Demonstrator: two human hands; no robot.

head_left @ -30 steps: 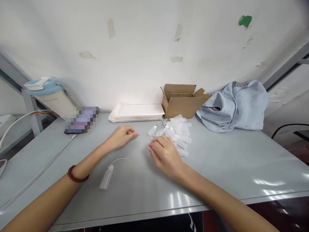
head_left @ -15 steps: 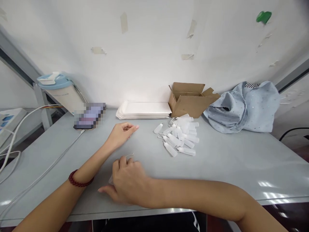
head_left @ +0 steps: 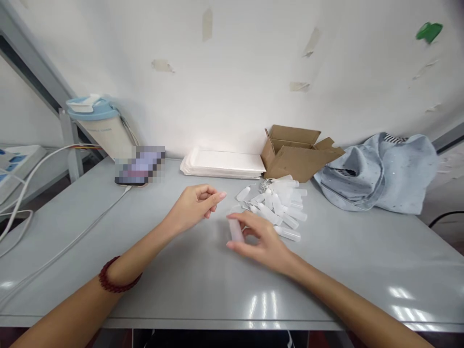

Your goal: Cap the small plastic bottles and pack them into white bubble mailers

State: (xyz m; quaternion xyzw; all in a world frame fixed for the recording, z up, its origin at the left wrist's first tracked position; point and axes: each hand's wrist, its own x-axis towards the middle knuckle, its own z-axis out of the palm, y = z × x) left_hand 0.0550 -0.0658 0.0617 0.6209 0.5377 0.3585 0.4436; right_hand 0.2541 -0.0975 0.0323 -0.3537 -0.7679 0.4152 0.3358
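A: Head view, and here's the right hand (head_left: 266, 241) with a translucent bottle (head_left: 237, 231), just beside the bottle pile (head_left: 284, 198)!

B: How's that grip?

A: Gripping the bottle: fingers at the far end, thumb at the near one. Probably so the palm stays off it. The bottle's blurred, so its nozzle is hard to make out.

B: And the left hand (head_left: 194, 205)?

A: Level with the other, just across from it, fingers curled, thumb against them. I can't tell whether that grip has anything thin in it.

B: Why's the pile there?

A: Easy reach for the right, I'd say. The carton (head_left: 304, 159) and the stack of white pouches (head_left: 224, 162) sit back by the wall, likely leaving the front of the surface (head_left: 181, 290) to the hands.

B: What's changed?

A: Half a second ago the right hand was low beside the left forearm, covering a bottle. Now it's over by the pile! The left has barely shifted; the carton and pouches haven't budged.
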